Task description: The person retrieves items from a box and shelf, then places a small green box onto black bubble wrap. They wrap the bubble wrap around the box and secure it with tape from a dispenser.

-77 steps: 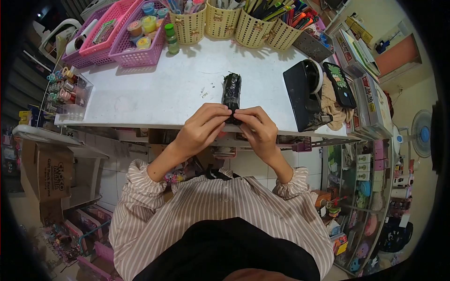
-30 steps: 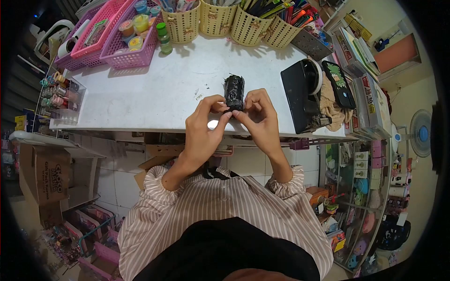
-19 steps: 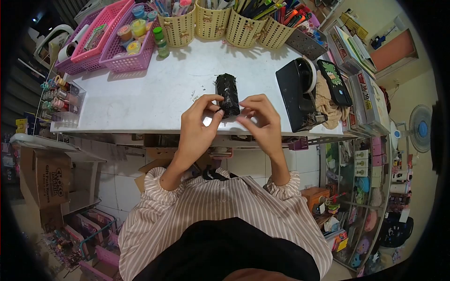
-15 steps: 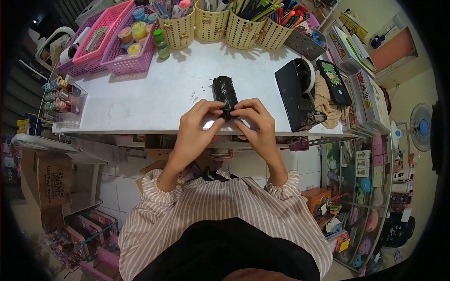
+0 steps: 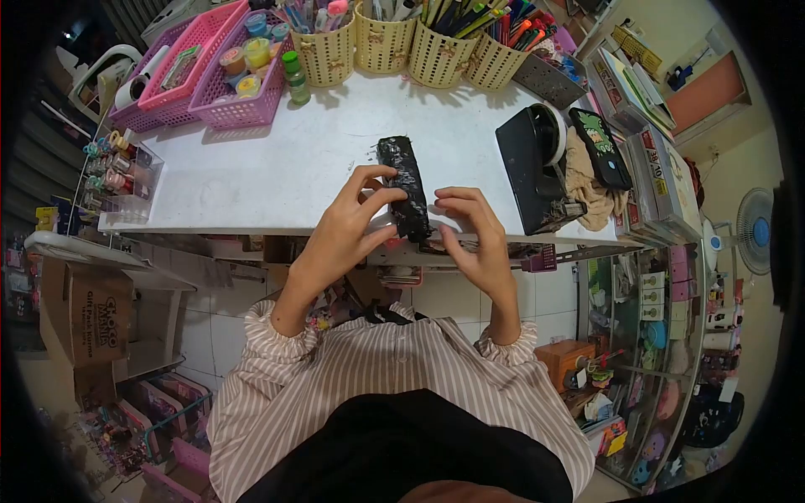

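Observation:
A long black bundle (image 5: 405,184), wrapped in something shiny like tape or plastic with ragged ends, lies near the front edge of the white table, its near end reaching that edge. My left hand (image 5: 345,220) grips it from the left, with fingertips on its upper side and the thumb by its near end. To the right of the bundle, my right hand (image 5: 476,239) is open, fingers and thumb apart, with the thumb tip close to the near end. Small dark scraps lie on the table left of the bundle.
A black tape dispenser (image 5: 537,168) stands to the right, beside a crumpled cloth (image 5: 584,184) and a phone (image 5: 600,147). Along the back are cream pen baskets (image 5: 329,57), a purple basket (image 5: 239,109) and a green-capped bottle (image 5: 296,80). The white table (image 5: 226,184) ends just before my body.
My hands have moved apart, the right one off the bundle to the right. The left has shifted onto the bundle's left side. More of the bundle shows, and it sits slightly turned.

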The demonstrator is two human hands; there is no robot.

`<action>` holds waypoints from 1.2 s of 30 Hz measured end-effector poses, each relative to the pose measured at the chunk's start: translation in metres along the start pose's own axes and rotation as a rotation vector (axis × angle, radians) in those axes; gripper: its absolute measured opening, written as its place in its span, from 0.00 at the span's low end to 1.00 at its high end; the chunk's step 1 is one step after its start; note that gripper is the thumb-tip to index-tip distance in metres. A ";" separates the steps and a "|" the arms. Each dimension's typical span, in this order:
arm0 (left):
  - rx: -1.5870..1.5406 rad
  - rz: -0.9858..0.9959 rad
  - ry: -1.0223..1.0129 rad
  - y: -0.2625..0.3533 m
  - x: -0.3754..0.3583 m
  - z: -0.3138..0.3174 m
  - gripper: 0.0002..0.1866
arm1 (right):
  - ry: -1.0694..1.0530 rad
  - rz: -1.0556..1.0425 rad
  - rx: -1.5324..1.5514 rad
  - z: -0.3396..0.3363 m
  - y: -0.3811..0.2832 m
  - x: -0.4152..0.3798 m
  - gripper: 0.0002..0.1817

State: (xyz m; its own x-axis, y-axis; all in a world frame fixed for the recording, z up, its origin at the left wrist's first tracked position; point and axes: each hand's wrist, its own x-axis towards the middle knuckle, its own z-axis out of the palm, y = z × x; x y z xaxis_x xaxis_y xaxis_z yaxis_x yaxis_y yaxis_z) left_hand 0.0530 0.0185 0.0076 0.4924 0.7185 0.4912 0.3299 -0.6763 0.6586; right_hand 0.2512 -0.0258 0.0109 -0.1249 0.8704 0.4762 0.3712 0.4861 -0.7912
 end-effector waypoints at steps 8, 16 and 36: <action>0.213 0.187 0.025 -0.003 -0.004 0.008 0.29 | -0.120 -0.130 -0.231 0.007 0.008 -0.004 0.20; 0.196 0.195 0.045 0.000 -0.015 0.009 0.29 | -0.143 -0.146 -0.289 0.006 0.009 -0.005 0.22; -0.041 -0.053 0.293 0.009 -0.018 0.037 0.34 | 0.010 -0.151 -0.349 0.019 0.006 -0.005 0.20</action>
State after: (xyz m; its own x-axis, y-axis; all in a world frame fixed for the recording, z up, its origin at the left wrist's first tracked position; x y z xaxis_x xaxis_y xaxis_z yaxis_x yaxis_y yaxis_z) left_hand 0.0772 -0.0066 -0.0166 0.2204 0.7726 0.5954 0.3129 -0.6341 0.7071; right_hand 0.2364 -0.0254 -0.0037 -0.1939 0.7893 0.5826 0.6405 0.5516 -0.5343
